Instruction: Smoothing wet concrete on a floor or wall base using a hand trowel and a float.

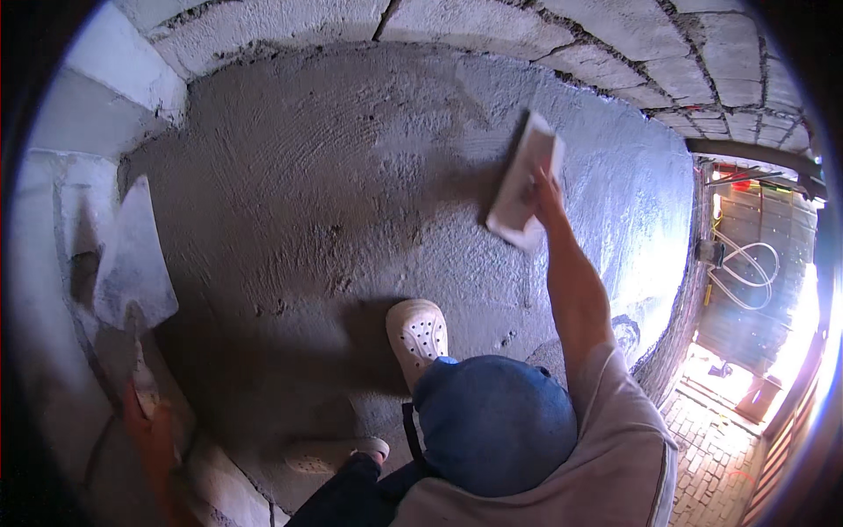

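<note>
Left hand [151,430]: clasping a triangular brick trowel [136,268] beside pale blocks [75,198].
Right hand [546,200]: wrapped around a rectangular plastering float [525,156] at the grey mortar [299,176].
Mortar finish: coarser left, smoother right; light, level, overlapping strokes should serve.

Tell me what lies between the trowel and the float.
In the head view, only rough, ridged grey mortar shows between the trowel and the float; no other object lies on that stretch.

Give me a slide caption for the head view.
The right hand holds a pale float over grey mortar; the left hand grips a trowel.
</note>
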{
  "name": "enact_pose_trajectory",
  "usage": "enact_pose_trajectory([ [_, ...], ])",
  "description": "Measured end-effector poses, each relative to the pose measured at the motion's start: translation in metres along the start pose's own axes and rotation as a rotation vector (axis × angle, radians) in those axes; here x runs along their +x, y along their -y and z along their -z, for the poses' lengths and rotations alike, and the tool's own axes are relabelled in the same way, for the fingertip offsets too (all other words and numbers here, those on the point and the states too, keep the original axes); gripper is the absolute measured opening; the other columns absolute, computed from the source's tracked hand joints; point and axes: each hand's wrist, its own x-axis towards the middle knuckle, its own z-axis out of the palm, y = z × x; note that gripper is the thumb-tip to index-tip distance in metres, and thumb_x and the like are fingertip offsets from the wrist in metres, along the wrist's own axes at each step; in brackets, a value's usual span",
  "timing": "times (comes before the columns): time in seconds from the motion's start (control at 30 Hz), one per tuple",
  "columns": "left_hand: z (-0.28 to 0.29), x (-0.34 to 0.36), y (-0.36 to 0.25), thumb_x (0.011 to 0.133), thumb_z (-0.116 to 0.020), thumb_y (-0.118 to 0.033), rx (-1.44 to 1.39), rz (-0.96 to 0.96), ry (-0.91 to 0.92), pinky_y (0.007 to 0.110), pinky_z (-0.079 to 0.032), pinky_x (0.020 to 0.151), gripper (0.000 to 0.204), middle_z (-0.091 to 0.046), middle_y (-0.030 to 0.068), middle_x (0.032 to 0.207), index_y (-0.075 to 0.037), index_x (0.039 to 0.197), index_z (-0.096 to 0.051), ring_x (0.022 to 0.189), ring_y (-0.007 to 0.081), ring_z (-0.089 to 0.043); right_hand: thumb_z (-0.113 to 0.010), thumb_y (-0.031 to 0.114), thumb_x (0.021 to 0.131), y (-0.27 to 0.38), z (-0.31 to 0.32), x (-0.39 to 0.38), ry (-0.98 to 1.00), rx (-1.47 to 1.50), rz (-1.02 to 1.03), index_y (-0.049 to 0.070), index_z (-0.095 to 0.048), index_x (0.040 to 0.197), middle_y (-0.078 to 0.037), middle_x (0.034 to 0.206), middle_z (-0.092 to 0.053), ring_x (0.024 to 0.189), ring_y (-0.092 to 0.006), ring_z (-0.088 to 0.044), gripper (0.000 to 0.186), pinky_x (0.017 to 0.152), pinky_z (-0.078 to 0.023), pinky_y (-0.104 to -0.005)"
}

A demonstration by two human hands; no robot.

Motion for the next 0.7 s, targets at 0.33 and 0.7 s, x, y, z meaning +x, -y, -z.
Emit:
enact_pose_trajectory([
  [0.33,-0.071,0.079,-0.104,0.086,-0.055,-0.013,0.087,-0.419,0.102,0.025,-0.042,0.072,0.054,-0.052,0.0068,0.097,0.005,0.133,-0.038,0.079,0.0108,-0.048,-0.060,0.029,0.086,-0.075,-0.259,-0.085,0.570,-0.786,0.444,0.007,-0.053,0.125,-0.012,0.109,-0.064,0.101,-0.0250,-0.059,0.046,0.087,-0.045,-0.0349],
  [0.7,-0.047,0.075,-0.031,0.080,-0.061,-0.014,0.187,-0.395,0.174,0.030,-0.042,0.068,0.035,-0.050,0.0045,0.082,0.002,0.110,-0.050,0.075,0.0134,-0.046,-0.055,0.021,0.092,-0.074,-0.032,-0.128,-0.140,-0.220,0.058,0.012,-0.052,0.109,0.002,0.075,-0.052,0.057,-0.0070,-0.051,0.020,0.048,-0.046,-0.0240],
])
